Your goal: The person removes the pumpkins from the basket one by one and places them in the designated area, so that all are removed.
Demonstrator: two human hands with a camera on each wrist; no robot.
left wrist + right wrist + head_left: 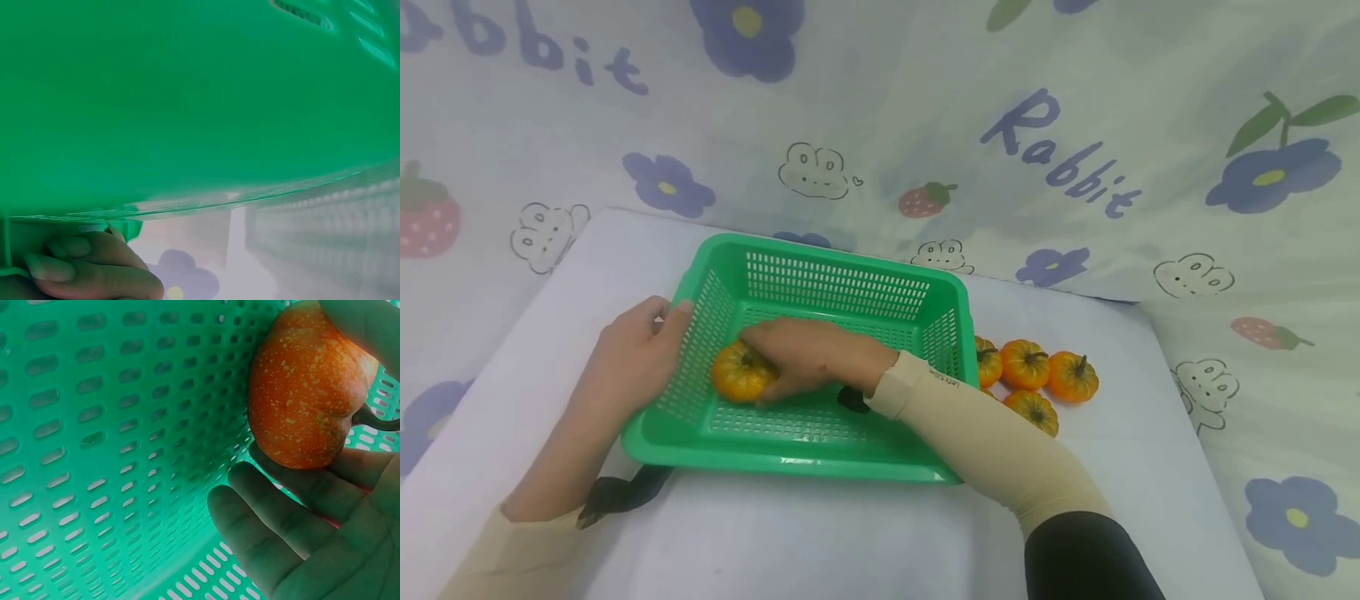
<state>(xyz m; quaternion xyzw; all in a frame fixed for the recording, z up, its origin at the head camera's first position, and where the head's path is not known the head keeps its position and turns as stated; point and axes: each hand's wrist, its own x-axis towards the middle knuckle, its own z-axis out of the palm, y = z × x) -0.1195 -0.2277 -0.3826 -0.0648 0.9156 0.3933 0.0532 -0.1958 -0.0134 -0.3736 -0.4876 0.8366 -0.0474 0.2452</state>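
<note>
A small orange pumpkin (742,372) sits near the left end inside a green plastic basket (797,473). My right hand (801,354) reaches into the basket and holds this pumpkin from its right side. In the right wrist view the thumb lies over the pumpkin (303,394), with the fingers along its other side and the stem toward the palm. My left hand (636,354) grips the basket's left rim, its thumb on top. Fingers (106,275) of that hand show under the rim in the left wrist view.
Several small pumpkins (1026,364) lie on the white table (1150,483) right of the basket; the basket's right end partly hides some. Behind the table hangs a patterned cloth (865,100). A dark strap (625,492) hangs by the left wrist.
</note>
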